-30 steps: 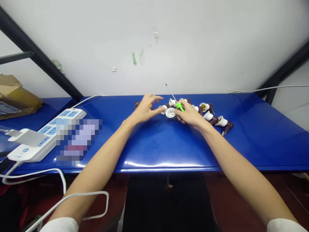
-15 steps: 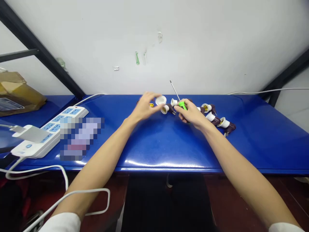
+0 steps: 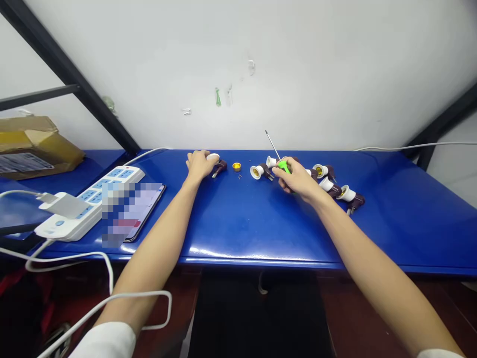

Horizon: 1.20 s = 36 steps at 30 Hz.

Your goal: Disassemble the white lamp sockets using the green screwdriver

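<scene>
My left hand (image 3: 198,164) is at the back left of the table, its fingers closed on a round white lamp-socket collar (image 3: 212,157). Right beside it lies a dark brown plug base (image 3: 219,168) with metal prongs. A small gold threaded cup (image 3: 236,167) sits apart to the right, and tiny screws (image 3: 240,177) lie just below it. In my right hand (image 3: 294,178) is a screwdriver (image 3: 284,166), gripped by its green handle with the shaft pointing up and left. The hand partly hides some plug-in lamp sockets behind it.
Several white and brown lamp sockets (image 3: 346,193) lie around and right of my right hand. A phone (image 3: 151,209) and a white power strip (image 3: 93,199) with a charger (image 3: 65,205) are on the left. A cardboard box (image 3: 40,149) stands farther left; a white wall closes the back.
My left hand has moved left with the white collar, uncovering the gold cup and screws. My right hand still holds the screwdriver in nearly the same place. The view has shifted slightly.
</scene>
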Available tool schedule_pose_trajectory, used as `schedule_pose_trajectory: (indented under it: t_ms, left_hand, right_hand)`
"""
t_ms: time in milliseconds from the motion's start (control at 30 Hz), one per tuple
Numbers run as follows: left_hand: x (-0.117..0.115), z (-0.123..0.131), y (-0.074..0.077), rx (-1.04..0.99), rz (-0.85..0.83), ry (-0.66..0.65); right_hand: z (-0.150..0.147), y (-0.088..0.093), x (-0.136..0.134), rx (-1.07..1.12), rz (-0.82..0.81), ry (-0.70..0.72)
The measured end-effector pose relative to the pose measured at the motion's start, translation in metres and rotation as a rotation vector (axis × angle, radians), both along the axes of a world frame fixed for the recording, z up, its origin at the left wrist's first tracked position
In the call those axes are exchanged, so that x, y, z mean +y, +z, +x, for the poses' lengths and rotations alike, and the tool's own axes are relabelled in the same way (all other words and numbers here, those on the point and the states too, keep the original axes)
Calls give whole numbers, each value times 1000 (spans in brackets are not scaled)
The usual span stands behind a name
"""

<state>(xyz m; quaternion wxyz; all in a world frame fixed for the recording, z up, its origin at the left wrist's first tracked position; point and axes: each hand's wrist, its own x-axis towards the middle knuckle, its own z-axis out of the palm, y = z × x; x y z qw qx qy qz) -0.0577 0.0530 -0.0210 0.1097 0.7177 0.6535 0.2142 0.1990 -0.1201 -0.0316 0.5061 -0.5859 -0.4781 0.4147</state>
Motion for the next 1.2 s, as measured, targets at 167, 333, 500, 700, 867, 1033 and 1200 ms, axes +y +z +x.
schedule_pose_trajectory:
  t_ms: [167,333,500,700,867,1033,1200]
  left_hand:
    - [-1,4,5,-94,111,-6]
    - [-4,1,18,79,66,-285]
    - [-6,-9,29,170,-113,-520]
    - [-4,-7,27,132,-78,-617]
    - [4,-9,21,127,25,-582]
    - [10,-13,19,156,-5,-614]
    - [8,-11,14,107,-28,-519]
  right_hand:
    - [0,2,0,8,-3,-15]
    - [0,6,0,-15,-31,-28]
    - [2,5,0,-17,-27,-25]
    - [2,3,1,-2,-2,-20]
    - [2,4,1,-18,-9,-19]
    - [1,5,1,-23,-15,-24]
    - [1,6,0,-23,-25,-24]
